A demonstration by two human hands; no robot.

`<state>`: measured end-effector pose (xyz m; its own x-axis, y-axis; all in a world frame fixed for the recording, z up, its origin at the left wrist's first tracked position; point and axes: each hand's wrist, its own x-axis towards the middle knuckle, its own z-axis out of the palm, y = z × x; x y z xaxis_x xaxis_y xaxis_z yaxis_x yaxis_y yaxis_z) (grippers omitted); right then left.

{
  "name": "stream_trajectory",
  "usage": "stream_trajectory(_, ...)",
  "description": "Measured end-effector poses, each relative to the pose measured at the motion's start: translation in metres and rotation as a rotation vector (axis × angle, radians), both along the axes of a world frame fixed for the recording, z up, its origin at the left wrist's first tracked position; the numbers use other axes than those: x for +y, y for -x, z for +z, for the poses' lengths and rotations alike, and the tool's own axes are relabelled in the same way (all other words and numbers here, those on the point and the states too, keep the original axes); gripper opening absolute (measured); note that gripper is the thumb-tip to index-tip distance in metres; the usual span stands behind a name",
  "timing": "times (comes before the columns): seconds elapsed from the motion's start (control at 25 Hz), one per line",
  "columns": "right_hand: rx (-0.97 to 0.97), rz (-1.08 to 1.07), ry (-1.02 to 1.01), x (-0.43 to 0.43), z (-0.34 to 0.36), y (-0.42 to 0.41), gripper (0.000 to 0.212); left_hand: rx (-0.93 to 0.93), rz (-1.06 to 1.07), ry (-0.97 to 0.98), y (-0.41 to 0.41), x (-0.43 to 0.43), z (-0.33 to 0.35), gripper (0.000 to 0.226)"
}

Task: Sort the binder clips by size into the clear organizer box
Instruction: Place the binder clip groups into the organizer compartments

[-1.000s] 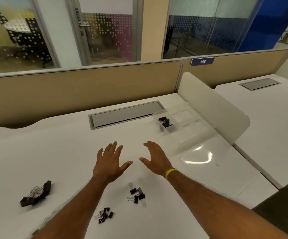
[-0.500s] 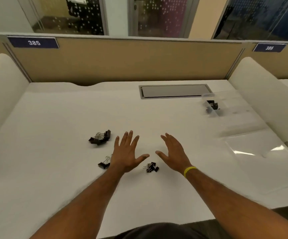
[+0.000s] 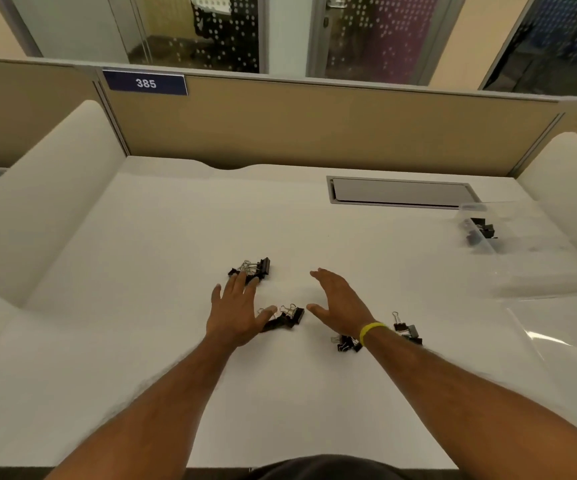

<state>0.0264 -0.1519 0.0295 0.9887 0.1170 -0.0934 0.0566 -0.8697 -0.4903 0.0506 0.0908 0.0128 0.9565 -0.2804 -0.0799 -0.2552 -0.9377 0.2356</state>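
Two bare hands are stretched out over the white table [image 3: 141,341] in the head view, and both are empty. The left hand [image 3: 233,313] has its palm down and its fingers [image 3: 238,282] spread wide; they hold nothing. The fingertips reach the near edge of a heap of large black binder clips [image 3: 252,268], and I cannot tell if they touch it. The thumb of this hand lies over a second group of binder clips [image 3: 287,317], which sits between the two hands. The right hand [image 3: 340,303] is also flat and open, the fingers together and pointing away from the person, and it grips nothing. A yellow wristband [image 3: 372,332] is on the right wrist.

Near this wrist lie two more groups of smaller clips: one [image 3: 346,342] just to its left, partly under the forearm, and one [image 3: 406,330] just to its right.

The clear organizer box [image 3: 522,244] stands far to the right, near the grey hatch [image 3: 401,192] in the table. Some black clips [image 3: 481,230] are already in its nearest left compartment. A clear lid [image 3: 564,327] lies flat beside the box, toward the person.
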Motion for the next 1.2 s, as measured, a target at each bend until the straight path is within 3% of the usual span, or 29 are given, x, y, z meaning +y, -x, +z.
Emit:
stream_trajectory(0.32,0.08,0.155,0.019,0.057,0.009,-0.071,0.071,0.007,0.111,0.013,-0.029,0.031,0.0,0.078)
stream_trajectory(0.6,0.195,0.221,0.035,0.078,-0.001,-0.113,0.078,0.121,0.174,0.114,-0.062,0.018,-0.007,0.091)
stream_trajectory(0.72,0.197,0.25,0.062,0.08,-0.011,-0.121,0.078,0.097,0.15,0.053,-0.072,0.013,-0.014,0.093)
stream_trajectory(0.96,0.157,0.268,0.021,0.086,-0.021,-0.133,0.062,0.032,0.099,0.074,-0.081,0.01,-0.024,0.084)
stream_trajectory(1.2,0.097,0.278,-0.008,0.088,-0.03,-0.136,0.039,0.111,0.113,0.267,-0.084,0.007,-0.026,0.072)
